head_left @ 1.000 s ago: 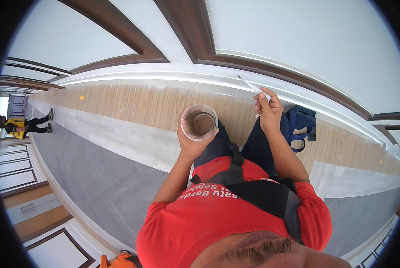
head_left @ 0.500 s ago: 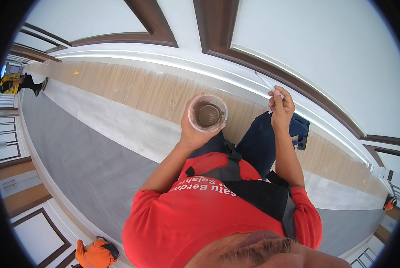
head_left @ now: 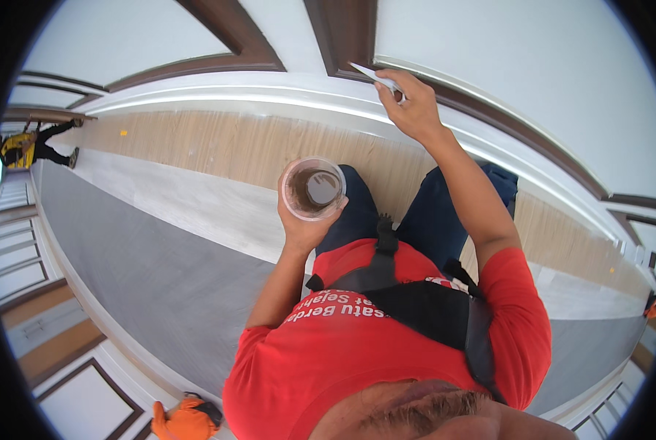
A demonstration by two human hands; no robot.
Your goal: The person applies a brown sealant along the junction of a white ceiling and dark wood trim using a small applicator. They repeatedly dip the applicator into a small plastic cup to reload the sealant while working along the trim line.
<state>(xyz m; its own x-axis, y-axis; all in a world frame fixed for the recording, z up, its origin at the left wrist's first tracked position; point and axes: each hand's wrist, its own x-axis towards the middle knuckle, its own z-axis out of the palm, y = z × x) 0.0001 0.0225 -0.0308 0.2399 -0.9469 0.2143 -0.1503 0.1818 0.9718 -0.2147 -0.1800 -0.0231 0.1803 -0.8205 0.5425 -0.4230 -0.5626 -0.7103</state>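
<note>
While the left hand (head_left: pixel 298 224) wraps around a clear plastic cup (head_left: pixel 290 192) in the head view, the right hand (head_left: pixel 416 108) grasps what looks like a slim white-handled paintbrush (head_left: pixel 375 75) between thumb and fingers. The cup sits near the person's knees, above the wood-look floor (head_left: pixel 218 143), its mouth turned up toward the camera; a brown liquid (head_left: pixel 320 188), glossy where light falls on it, lies inside. The paintbrush is out at the wall, well apart from the cup, its tip pointing left at the lower corner of the dark brown panel moulding (head_left: pixel 340 37), which borders a white wall panel (head_left: pixel 518 81). Whether the bristles touch the wood or stop just short cannot be told.

Judging by this, the step in hand is brushing, or lining up to brush, the brown liquid onto the moulding near that corner. The next move seems to call for a light, steady stroke along the wood, with the tip kept off the white surface beside it and the cup held level.
</note>
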